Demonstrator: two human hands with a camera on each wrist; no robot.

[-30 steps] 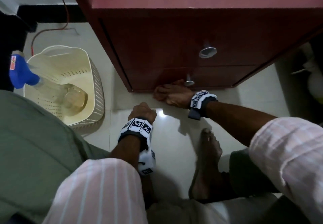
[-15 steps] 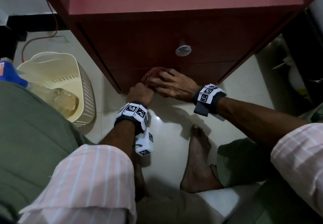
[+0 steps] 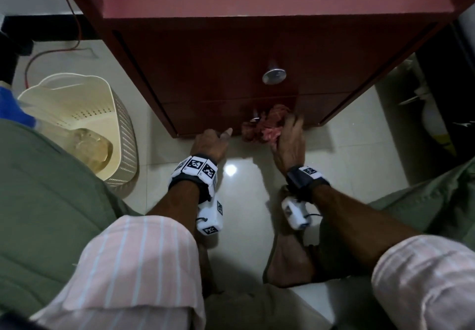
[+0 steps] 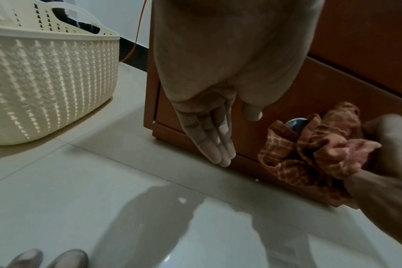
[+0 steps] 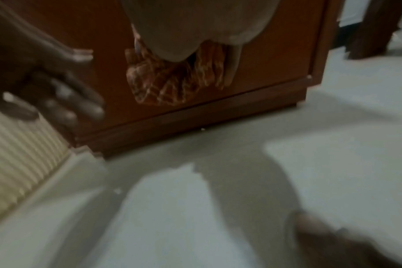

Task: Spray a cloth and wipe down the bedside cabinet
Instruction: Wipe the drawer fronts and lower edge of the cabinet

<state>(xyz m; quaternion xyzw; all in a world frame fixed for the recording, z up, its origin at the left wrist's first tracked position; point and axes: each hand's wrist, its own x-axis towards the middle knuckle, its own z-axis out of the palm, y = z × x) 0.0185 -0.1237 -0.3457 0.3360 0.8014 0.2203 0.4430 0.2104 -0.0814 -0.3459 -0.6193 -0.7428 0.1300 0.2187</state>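
I see a home bedroom: red-brown bedside cabinet (image 3: 231, 54) with round metal drawer knobs (image 3: 274, 75), cream laundry basket (image 3: 123, 134) beside it, glossy tiled floor (image 3: 246, 190).

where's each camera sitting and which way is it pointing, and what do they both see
Head: on the head, looking down at the cabinet front; both forearms, left hand, right hand, a foot.
Left wrist: low, looking along the left hand's straight fingers at the cabinet base; the basket is on the left.
Right wrist: blurred, looking along the right hand at the lower drawer.
Shared: the cloth in the right hand.
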